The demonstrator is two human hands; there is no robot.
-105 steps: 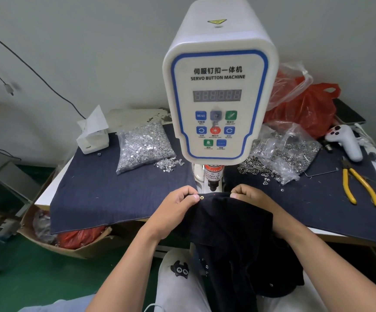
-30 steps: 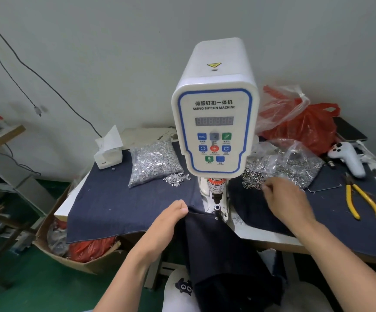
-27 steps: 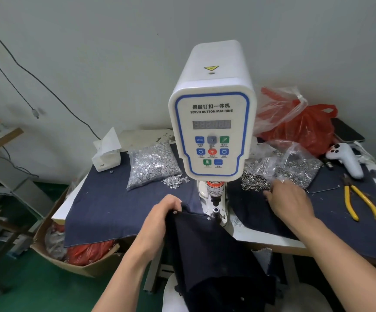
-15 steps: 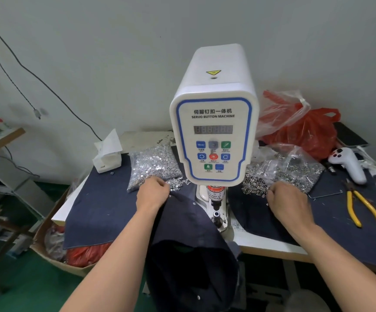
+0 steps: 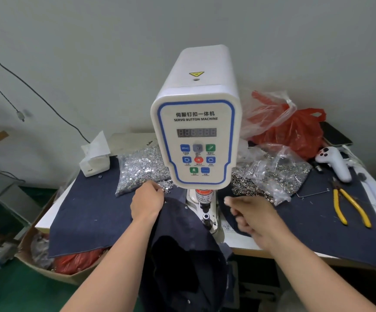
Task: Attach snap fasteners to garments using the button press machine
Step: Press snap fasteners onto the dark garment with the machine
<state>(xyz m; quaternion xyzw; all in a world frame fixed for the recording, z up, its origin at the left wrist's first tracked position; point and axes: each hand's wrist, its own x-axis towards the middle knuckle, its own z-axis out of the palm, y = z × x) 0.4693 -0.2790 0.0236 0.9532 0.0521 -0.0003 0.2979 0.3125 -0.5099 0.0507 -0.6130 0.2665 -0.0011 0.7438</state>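
The white servo button machine (image 5: 196, 136) stands mid-table, its lower die (image 5: 206, 218) bare. A dark navy garment (image 5: 182, 248) hangs over the table's front edge left of the die, with a small snap showing on it. My left hand (image 5: 147, 202) rests on the garment's top edge, its fingertips bent down into loose silver snap caps (image 5: 165, 186) beside their bag (image 5: 140, 170). My right hand (image 5: 252, 216) hovers blurred just right of the die with fingers curled; whether it holds a fastener cannot be told. Loose ring fasteners (image 5: 244, 186) lie behind it.
A dark denim cloth (image 5: 92, 210) covers the table. Yellow-handled pliers (image 5: 349, 209), a white controller (image 5: 335, 164), a phone and red plastic bags (image 5: 295, 131) sit at the right. A tissue box (image 5: 94, 158) stands back left; a cardboard box (image 5: 47, 264) on the floor.
My right hand has left the ring pile and moved left toward the die. My left hand stays at the loose caps. The camera has come nearer the machine.
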